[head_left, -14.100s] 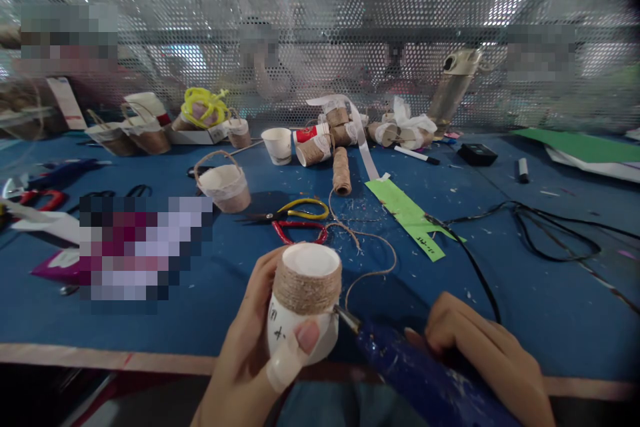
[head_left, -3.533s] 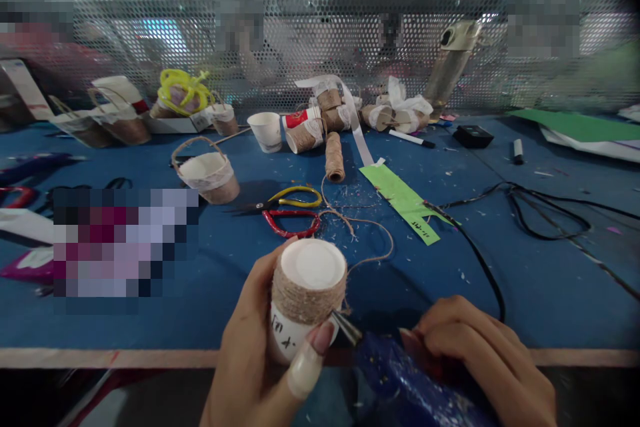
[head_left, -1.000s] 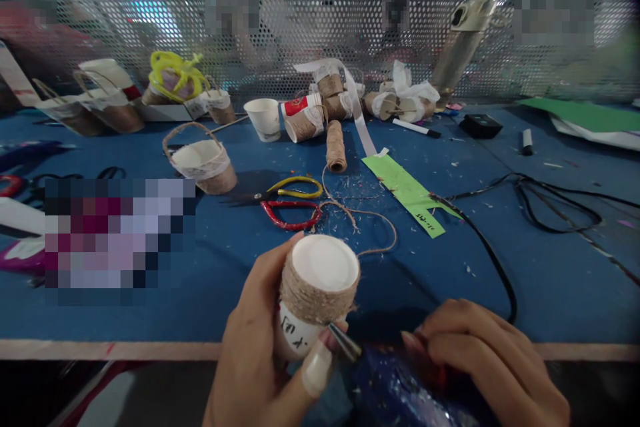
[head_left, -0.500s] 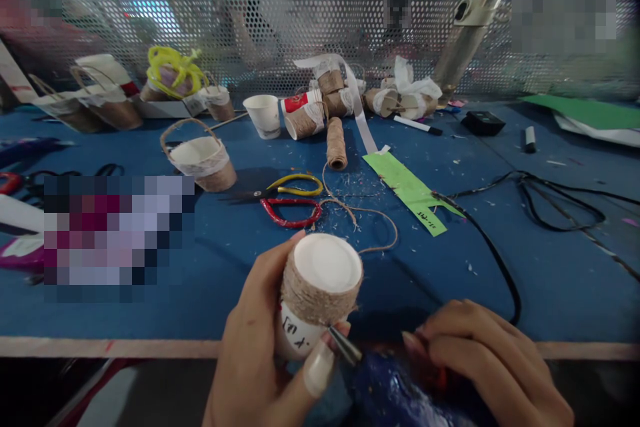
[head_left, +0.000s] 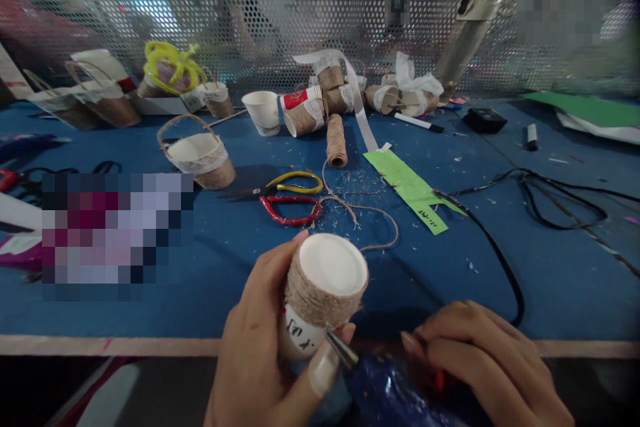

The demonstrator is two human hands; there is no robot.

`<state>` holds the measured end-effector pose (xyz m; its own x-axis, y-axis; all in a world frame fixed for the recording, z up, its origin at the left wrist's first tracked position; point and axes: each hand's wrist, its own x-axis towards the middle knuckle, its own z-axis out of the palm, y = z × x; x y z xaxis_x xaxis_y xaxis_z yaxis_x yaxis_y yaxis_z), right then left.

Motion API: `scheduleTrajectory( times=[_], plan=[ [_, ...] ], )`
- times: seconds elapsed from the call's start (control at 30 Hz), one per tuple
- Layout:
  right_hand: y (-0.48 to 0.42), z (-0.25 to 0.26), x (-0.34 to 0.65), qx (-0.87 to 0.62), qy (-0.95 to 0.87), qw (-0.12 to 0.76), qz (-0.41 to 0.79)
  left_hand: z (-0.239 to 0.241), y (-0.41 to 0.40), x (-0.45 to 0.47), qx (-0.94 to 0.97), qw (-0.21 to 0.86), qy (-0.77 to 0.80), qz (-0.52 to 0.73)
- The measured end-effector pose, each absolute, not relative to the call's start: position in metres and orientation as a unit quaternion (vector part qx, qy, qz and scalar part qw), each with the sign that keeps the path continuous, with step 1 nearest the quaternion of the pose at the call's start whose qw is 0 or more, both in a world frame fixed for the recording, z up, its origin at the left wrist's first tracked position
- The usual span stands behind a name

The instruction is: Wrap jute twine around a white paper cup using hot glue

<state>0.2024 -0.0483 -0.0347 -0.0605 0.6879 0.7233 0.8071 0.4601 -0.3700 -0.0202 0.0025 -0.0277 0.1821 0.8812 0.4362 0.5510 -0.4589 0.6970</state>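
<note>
My left hand (head_left: 265, 347) is wrapped around an upside-down paper cup (head_left: 333, 264), with tape on the thumb. Jute twine (head_left: 325, 297) winds around the cup's upper part, and black writing shows on the white wall below. In my right hand (head_left: 487, 360) is a blue hot glue gun (head_left: 395, 390). Its metal nozzle points at the cup just under the wound twine, close to my left thumb; whether it touches I cannot tell. A loose strand of twine runs behind the cup to the twine spool (head_left: 337, 140).
Scissors (head_left: 293, 200) lie open behind the cup. A green card (head_left: 405, 187) and a black cord (head_left: 493, 253) are to the right. Twine-wrapped baskets (head_left: 215, 177) and a plain paper cup (head_left: 263, 113) stand farther back, before a perforated metal screen (head_left: 280, 27).
The cup has shifted slightly right and turned a little in my left hand. The nozzle has moved slightly left along the twine's lower edge. My right hand is nearly still.
</note>
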Motion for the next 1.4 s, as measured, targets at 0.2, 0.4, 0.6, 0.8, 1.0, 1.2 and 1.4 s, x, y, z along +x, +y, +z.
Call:
scheduleTrajectory(
  times=[0.2, 0.4, 0.6, 0.8, 1.0, 1.2, 1.4],
  plan=[
    [-0.046, -0.036, 0.206, -0.500, -0.736, 0.451, -0.067, -0.030, 0.002, -0.019, 0.744, 0.201, 0.482, 0.417],
    [-0.046, -0.035, 0.206, -0.499, -0.737, 0.451, -0.068, -0.030, 0.001, -0.018, 0.731, 0.202, 0.486, 0.434],
    [-0.044, -0.036, 0.204, -0.492, -0.733, 0.461, -0.086, -0.028, 0.002, -0.025, 0.761, 0.199, 0.479, 0.390],
    [-0.045, -0.039, 0.202, -0.493, -0.724, 0.475, -0.084, -0.032, -0.001, -0.016, 0.727, 0.207, 0.494, 0.431],
    [-0.043, -0.038, 0.202, -0.488, -0.726, 0.476, -0.091, -0.033, -0.002, -0.013, 0.725, 0.203, 0.492, 0.438],
    [-0.043, -0.038, 0.204, -0.491, -0.729, 0.462, -0.117, -0.033, 0.000, -0.013, 0.716, 0.217, 0.492, 0.445],
    [-0.043, -0.039, 0.207, -0.476, -0.739, 0.462, -0.115, -0.034, -0.001, -0.011, 0.714, 0.216, 0.488, 0.454]
  ],
)
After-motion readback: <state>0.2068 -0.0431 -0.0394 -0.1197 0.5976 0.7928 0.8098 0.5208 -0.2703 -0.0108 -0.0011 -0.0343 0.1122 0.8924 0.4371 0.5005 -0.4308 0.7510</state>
